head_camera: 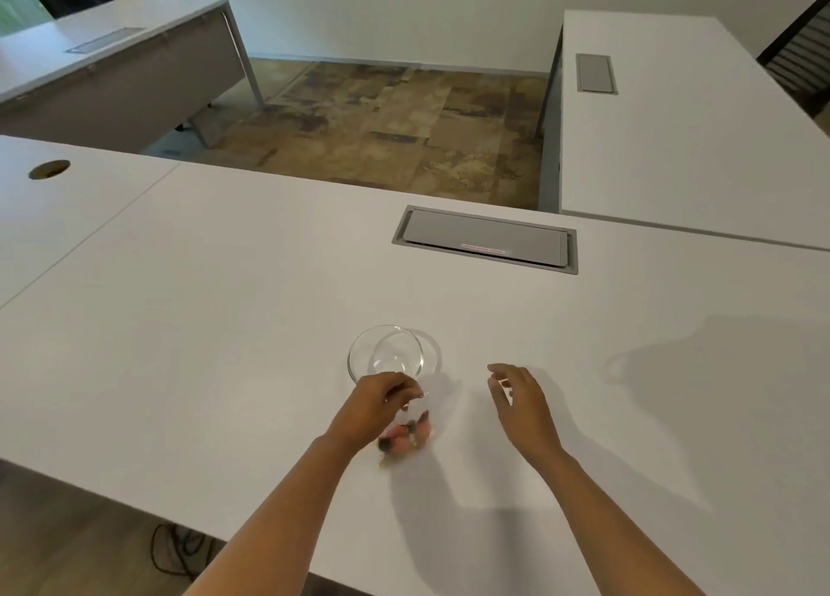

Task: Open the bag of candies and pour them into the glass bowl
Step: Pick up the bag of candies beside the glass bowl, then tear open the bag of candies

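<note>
An empty clear glass bowl (387, 353) stands on the white desk (224, 326), just beyond my hands. My left hand (377, 397) pinches the top of a clear plastic bag of candies (406, 436), which hangs blurred just above the desk in front of the bowl. Reddish and dark candies sit in the bag's lower part. My right hand (521, 397) hovers to the right of the bag with fingers spread and nothing in it.
A grey cable hatch (487, 240) is set into the desk behind the bowl. A round cable hole (49, 169) lies far left. Other white desks stand at the back left and at the right (673, 123). Cables lie on the floor (175, 550) under the desk's near edge.
</note>
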Available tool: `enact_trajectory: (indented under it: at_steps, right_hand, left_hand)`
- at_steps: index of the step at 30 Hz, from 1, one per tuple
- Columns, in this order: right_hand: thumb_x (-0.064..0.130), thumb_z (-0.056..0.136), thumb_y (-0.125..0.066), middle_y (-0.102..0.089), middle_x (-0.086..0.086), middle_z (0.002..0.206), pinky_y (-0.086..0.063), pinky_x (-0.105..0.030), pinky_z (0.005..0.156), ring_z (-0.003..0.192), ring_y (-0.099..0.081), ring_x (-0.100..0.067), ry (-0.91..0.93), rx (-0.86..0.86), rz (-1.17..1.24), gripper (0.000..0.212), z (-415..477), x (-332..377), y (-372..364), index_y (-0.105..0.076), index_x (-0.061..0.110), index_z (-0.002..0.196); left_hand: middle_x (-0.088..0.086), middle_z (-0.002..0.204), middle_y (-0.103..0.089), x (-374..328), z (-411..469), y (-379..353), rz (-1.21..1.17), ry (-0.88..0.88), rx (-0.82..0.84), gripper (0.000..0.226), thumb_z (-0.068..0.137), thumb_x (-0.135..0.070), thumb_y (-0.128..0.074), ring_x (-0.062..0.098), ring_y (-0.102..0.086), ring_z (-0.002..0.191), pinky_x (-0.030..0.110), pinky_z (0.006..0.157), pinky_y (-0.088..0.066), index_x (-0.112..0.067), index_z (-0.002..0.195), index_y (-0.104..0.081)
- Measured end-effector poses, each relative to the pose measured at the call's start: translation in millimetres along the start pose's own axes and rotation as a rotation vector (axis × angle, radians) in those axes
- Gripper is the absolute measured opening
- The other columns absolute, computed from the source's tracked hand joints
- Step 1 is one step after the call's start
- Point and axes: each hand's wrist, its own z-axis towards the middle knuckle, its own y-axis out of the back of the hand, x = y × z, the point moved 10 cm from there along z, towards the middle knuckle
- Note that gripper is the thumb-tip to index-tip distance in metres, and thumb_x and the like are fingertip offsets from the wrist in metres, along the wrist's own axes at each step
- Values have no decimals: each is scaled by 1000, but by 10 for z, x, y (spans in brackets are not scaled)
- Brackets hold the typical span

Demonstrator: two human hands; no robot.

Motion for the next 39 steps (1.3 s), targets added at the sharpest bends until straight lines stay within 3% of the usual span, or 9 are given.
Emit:
enact_trajectory:
  at_steps: [3,7,11,15,20,26,32,39]
  right_hand:
    - [23,93,-50,-64,1,107,-47,-18,76,95,-59,-16,-67,-85,305,20,71,338,176,-62,18,108]
    - [26,90,-55,-65,3,98,-51,-11,66,88,-64,-16,-43,-111,517,13,157,816,372,-61,20,100]
    - [28,88,-58,-64,5,101,-44,-8,69,91,-61,-13,25,-77,383,13,258,1173,455,-59,24,101]
    - [27,87,-60,-66,-4,114,-42,-9,72,91,-58,-11,53,-49,238,27,347,1332,494,-62,15,111]
    - [29,86,-61,-66,-10,121,-48,-30,90,110,-62,-27,38,-31,127,37,426,1452,510,-61,12,119]
    - [26,91,-54,-69,-12,113,-48,-29,88,103,-64,-29,5,-71,98,30,542,1494,594,-66,11,114]
    - [22,89,-58,-72,-12,104,-46,-13,64,85,-68,-21,-54,-69,137,24,614,1396,647,-69,9,106]
    - [18,79,-71,-74,-13,95,-53,-29,82,88,-69,-25,-100,-161,165,18,630,1349,733,-73,7,93]
  left_hand:
    - [-8,66,-64,-350,86,116,-171,24,-105,14,88,-18,-59,-3,-55,50,10,54,-43,-14,84,-71]
    - [-4,68,-69,-705,240,354,-356,55,-290,18,86,-28,-63,5,-61,56,20,60,-51,-14,87,-73]
    - [8,78,-71,-950,355,460,-536,62,-363,22,88,-22,-62,13,-67,61,16,52,-56,-5,99,-70]
    - [17,97,-73,-1055,473,526,-550,95,-391,29,87,-22,-62,28,-71,82,35,73,-62,-1,106,-68]
    - [16,107,-72,-1085,554,554,-523,162,-410,28,92,-26,-55,30,-69,96,45,90,-56,-7,108,-68]
    - [14,94,-72,-1161,558,557,-615,151,-381,27,93,-22,-53,23,-70,82,24,69,-58,-4,106,-68]
    - [17,96,-74,-1189,570,522,-618,159,-351,22,85,-22,-65,26,-72,84,41,87,-58,-5,98,-72]
    - [12,90,-70,-1261,561,487,-631,168,-335,28,83,-22,-68,24,-69,84,34,84,-58,-2,103,-70]
